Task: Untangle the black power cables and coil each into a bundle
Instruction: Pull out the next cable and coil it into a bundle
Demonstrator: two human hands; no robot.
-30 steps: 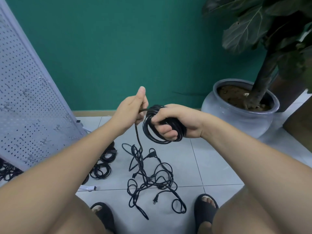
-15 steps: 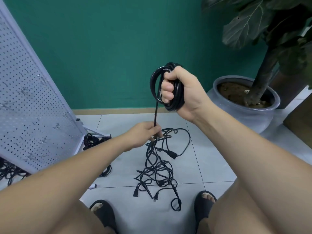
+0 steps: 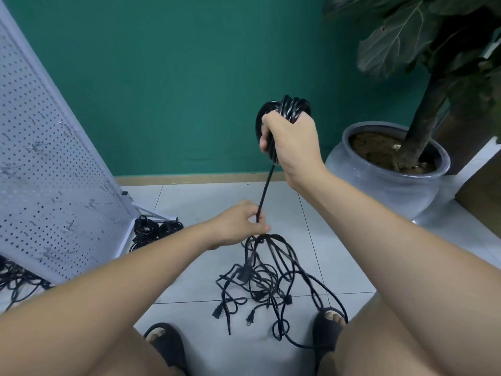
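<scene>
Grey floor tiles (image 3: 203, 196) carry the tangle (image 3: 245, 274) between my sandals (image 3: 325, 332). My right hand (image 3: 294, 143) grips the coil (image 3: 294, 105) raised before the green wall (image 3: 189, 77); my left hand (image 3: 240, 226) pinches its taut strand (image 3: 267, 185) above the tangle.

bare left forearm (image 3: 113, 278) and right forearm (image 3: 393, 226), bare thighs (image 3: 406, 346), black open-toed slide sandals (image 3: 325, 335) on both feet.
</scene>
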